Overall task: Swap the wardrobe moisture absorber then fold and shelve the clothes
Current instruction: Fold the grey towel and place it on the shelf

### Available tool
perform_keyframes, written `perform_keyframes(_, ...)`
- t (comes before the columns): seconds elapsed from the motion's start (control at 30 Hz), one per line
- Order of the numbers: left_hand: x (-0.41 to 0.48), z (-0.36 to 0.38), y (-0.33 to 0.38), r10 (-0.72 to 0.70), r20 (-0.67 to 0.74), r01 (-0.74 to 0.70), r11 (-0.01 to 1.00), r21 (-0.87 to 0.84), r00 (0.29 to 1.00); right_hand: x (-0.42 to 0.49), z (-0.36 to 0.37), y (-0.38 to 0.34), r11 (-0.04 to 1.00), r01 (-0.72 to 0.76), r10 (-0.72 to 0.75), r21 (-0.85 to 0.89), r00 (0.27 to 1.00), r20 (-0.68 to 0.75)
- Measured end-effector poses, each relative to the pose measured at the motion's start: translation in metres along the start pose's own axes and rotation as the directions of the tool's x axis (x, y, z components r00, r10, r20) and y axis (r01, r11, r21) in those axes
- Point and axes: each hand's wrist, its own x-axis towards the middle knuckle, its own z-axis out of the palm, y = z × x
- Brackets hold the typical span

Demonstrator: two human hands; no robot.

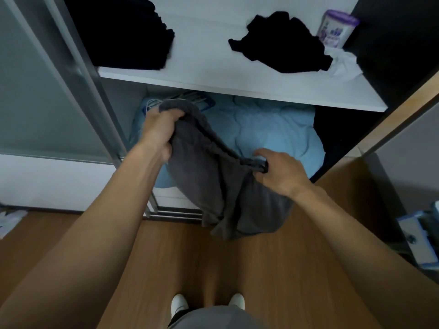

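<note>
The white shelf [213, 67] holds a folded dark stack [123, 32] at its left end, below it the left hand [159, 134] and right hand [278, 172], fingers [174, 113] clamped on the waistband, stretch the grey shorts [213, 186] before the blue quilt [273, 131] stowed under the shelf, and a crumpled black garment [282, 41] and the moisture absorber [337, 27] occupy its right end.

both hands [158, 132] gripping grey shorts [213, 186], white wardrobe shelf [213, 74] above
</note>
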Motion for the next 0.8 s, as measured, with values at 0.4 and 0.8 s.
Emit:
perform_keyframes(0.4,-0.015,0.057,-0.028,0.034,0.097,-0.047,0.988,0.144,0.995,-0.011,0.023,0.005,0.836,0.094,-0.113,0.540,0.994,0.002)
perform_keyframes(0.8,-0.028,0.059,-0.011,-0.089,-0.100,0.092,0.995,0.025,0.991,0.012,0.031,-0.036,0.582,0.224,-0.175,0.782,0.973,-0.148)
